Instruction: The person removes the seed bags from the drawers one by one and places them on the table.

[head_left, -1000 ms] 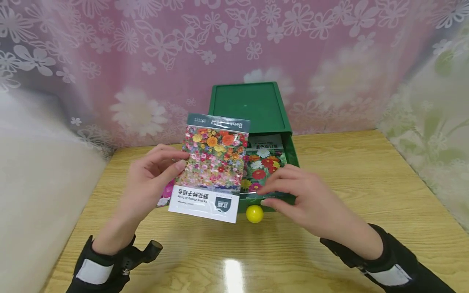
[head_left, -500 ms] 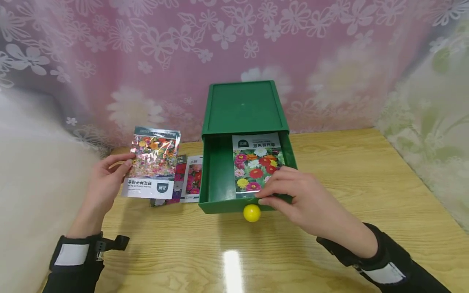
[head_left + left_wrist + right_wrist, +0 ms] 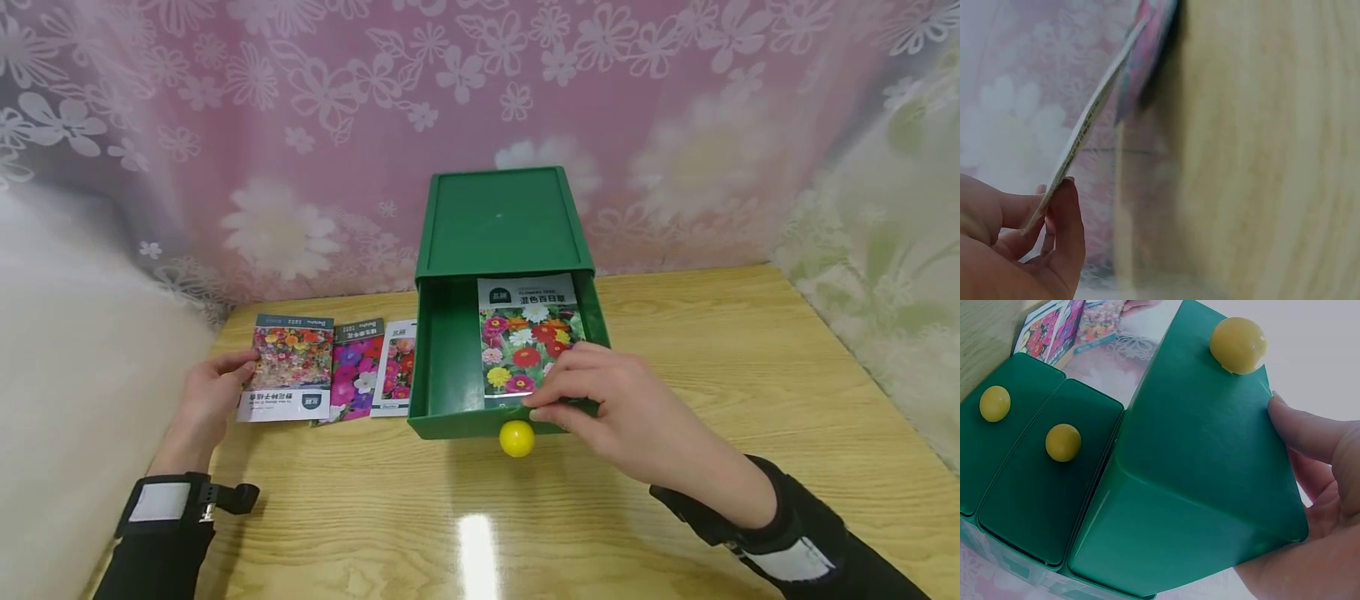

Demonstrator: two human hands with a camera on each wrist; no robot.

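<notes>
At the left of the head view, my left hand [image 3: 201, 410] pinches the side edge of a wildflower seed packet [image 3: 291, 365]. The left wrist view has that packet [image 3: 1088, 112] edge-on between thumb and fingers, tilted. It overlaps a second seed packet [image 3: 356, 375] with purple and pink flowers; a third packet [image 3: 394, 367] lies beside the green drawer [image 3: 450, 423]. My right hand [image 3: 622, 404] grips the pulled-out drawer's front edge, right of its yellow knob [image 3: 517, 438]. Inside that drawer lies another seed packet [image 3: 525, 346], with mixed bright flowers, partly behind my right fingers.
The drawer belongs to a green cabinet [image 3: 498, 221] standing at the back of the wood-grain table [image 3: 360, 517]. Below it, the right wrist view shows pushed-in drawers [image 3: 1035, 481] with yellow knobs [image 3: 1063, 442]. A flowered pink curtain [image 3: 420, 142] hangs behind.
My left hand has carried the wildflower packet from in front of the drawer leftward, then down over the packets at the left. My right hand has stayed at the drawer's edge.
</notes>
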